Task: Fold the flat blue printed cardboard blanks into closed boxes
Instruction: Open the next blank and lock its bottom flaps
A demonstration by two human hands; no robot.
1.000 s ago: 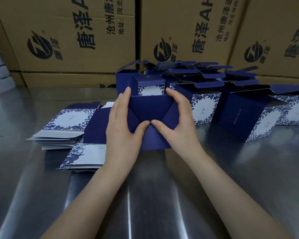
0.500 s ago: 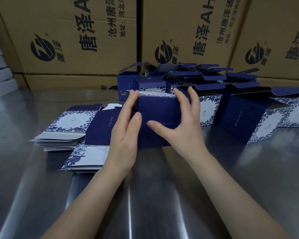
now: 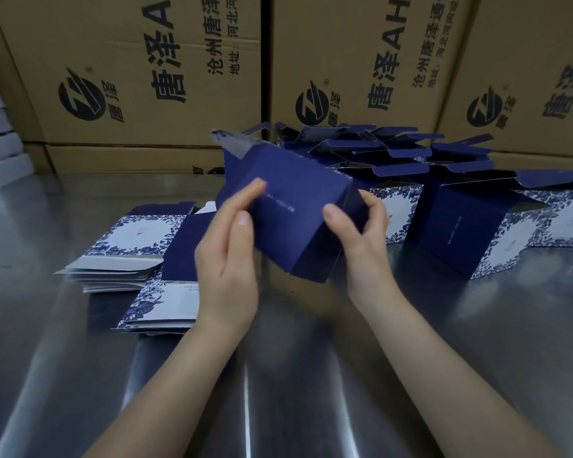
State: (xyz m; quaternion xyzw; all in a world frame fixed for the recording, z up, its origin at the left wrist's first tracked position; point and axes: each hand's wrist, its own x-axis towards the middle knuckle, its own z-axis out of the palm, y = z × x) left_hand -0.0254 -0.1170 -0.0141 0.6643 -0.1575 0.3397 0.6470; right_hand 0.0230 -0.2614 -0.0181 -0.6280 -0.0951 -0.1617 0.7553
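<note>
Clearly the main risk sits with the half-made box (image 3: pixel 295 206), which is off the steel table (image 3: pixel 311 391) and tilted, its closed bottom end pointing to five o'clock and its open lid flap (image 3: pixel 232 143) sticking up at eleven o'clock. The right hand (image 3: pixel 361 233) has a real grasp on it: the thumb lies on the near face and the fingers curl round the far right side. The left hand (image 3: pixel 227 246) only lies against the left edge with nearly straight fingers, so it steadies more than it holds.

If the right thumb slid on the smooth printed card, the box could likely twist out and drop. A hard squeeze across the hollow walls might buckle a panel or pop the tucked bottom open. The lid flap is blurred, so its crease cannot be judged. Folded off its score line, it would probably jam or tear at the tuck.

Neighbours matter too. The stack of flat blanks (image 3: pixel 129 246) lies at nine o'clock of the box, and the folded boxes (image 3: pixel 477 226) with raised lids crowd from one to three o'clock. A wide swing could knock either.
</note>
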